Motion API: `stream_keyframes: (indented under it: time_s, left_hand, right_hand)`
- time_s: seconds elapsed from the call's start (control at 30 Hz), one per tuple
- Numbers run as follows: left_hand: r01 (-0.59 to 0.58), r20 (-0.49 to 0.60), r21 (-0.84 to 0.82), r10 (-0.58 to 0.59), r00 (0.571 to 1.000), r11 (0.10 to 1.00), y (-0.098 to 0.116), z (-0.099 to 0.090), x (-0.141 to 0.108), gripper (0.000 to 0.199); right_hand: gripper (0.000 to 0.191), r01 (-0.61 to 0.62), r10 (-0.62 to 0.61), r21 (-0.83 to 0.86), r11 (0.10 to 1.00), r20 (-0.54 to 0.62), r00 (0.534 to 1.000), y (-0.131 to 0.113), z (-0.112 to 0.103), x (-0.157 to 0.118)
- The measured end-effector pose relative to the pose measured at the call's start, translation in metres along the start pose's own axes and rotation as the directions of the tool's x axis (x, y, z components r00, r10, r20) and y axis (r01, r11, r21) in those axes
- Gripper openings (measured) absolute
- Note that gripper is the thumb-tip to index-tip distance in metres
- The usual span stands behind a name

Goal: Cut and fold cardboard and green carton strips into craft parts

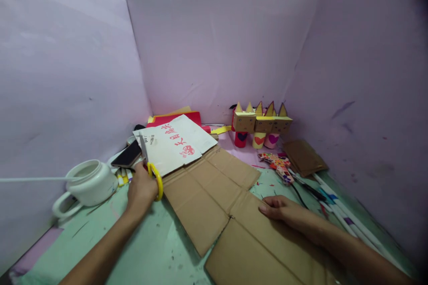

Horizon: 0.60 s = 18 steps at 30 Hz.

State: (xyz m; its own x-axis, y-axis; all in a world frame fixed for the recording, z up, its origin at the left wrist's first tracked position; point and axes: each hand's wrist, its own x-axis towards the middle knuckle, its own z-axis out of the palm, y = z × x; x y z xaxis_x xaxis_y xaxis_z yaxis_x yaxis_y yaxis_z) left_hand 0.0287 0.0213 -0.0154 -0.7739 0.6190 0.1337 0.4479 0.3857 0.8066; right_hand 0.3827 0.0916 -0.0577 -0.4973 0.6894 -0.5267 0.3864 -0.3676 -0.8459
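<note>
Yellow-handled scissors [155, 182] are in my left hand [141, 187]. Their grey blades point away from me, beside the left edge of a white cardboard panel [187, 131] with red printing. My left fingers are closed around the scissors, partly hidden. A dark phone [127, 156] lies just past that hand. In front of me spreads a large creased sheet of brown cardboard [214, 182], with a split between its lower flaps. My right hand [284, 211] pinches the cardboard's right edge between thumb and fingers.
At the left stands a white mug-like pot [92, 182]. Several cardboard-headed figures [257, 127] on coloured tubes stand at the back. To the right are a floral glue gun [279, 164], folded brown cardboard [304, 156] and white sticks [347, 218]. Lilac walls [227, 53] enclose three sides.
</note>
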Motion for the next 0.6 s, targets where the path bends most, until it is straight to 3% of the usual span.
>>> stream_keyframes:
  time_s: [0.1,0.17,0.37,0.47,0.6]
  left_hand:
    - [-0.176,-0.004,0.289,0.184,0.983,0.941,-0.001,-0.001,-0.009,0.050]
    - [-0.296,0.027,0.408,0.312,0.950,0.864,-0.003,0.002,-0.014,0.047]
    - [-0.510,0.088,0.571,0.569,0.817,0.644,0.004,0.000,-0.003,0.041]
    - [-0.548,0.065,0.584,0.639,0.767,0.599,0.027,-0.010,0.018,0.038]
    - [-0.518,-0.046,0.584,0.663,0.748,0.625,0.077,-0.024,0.058,0.034]
  right_hand:
    - [0.051,0.000,0.000,0.008,1.000,0.004,1.000,0.006,-0.002,0.004]
    - [0.051,-0.005,0.005,0.012,1.000,0.008,1.000,0.011,-0.004,0.009]
    - [0.045,0.012,-0.013,0.042,0.999,0.030,0.999,0.021,-0.008,0.017]
    - [0.044,0.021,-0.024,0.065,0.998,0.040,0.999,0.024,-0.008,0.017]
    - [0.051,0.003,-0.004,0.048,0.999,0.028,1.000,0.025,-0.008,0.019]
